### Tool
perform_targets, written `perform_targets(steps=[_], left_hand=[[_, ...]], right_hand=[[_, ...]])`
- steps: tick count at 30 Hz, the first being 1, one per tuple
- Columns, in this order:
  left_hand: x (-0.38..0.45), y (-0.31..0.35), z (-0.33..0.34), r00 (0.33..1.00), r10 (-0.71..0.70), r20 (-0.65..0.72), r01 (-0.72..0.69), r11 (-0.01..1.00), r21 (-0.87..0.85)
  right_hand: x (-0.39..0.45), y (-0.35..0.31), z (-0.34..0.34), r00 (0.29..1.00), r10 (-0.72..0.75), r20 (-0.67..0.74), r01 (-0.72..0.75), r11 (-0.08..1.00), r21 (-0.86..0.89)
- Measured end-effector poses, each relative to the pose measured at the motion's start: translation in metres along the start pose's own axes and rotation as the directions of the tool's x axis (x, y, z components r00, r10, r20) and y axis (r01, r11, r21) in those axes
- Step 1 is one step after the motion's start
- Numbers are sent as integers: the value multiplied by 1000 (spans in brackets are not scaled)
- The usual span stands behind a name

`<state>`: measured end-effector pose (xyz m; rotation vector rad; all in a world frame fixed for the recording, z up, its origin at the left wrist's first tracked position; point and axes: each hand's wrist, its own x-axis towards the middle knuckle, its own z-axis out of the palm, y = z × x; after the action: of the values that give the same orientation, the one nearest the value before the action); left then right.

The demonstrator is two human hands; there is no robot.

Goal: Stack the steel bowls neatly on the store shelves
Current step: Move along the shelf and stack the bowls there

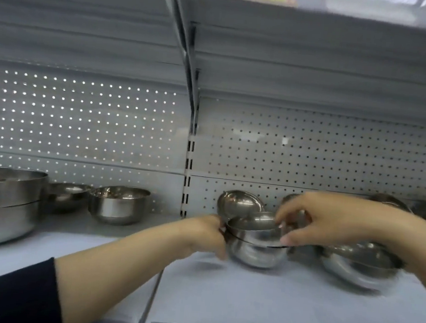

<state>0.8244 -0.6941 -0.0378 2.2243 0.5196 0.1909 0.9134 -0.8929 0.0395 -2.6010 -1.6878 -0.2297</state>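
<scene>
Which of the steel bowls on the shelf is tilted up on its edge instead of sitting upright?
The small round steel bowl against the pegboard, directly behind the bowl stack both hands hold; the others sit upright.

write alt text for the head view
Both hands hold a small stack of steel bowls on a grey shelf: left hand at its side, right hand at the rim. More bowls sit around.

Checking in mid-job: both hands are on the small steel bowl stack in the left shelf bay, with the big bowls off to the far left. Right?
Not quite. The head view shows both the left hand and right hand on the small bowl stack in the right shelf bay, past the upright post. The big bowls are indeed at far left.
</scene>
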Motion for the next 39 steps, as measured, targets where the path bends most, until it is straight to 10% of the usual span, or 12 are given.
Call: perform_targets(steps=[9,39], left_hand=[[4,-10,14,996,54,-64,-70,960,-269],[21,-21,28,962,231,-149,-252,957,-141]], right_hand=[[10,16,50,954,-27,-300,84,980,180],[0,21,62,979,115,-168,-52,939,339]])
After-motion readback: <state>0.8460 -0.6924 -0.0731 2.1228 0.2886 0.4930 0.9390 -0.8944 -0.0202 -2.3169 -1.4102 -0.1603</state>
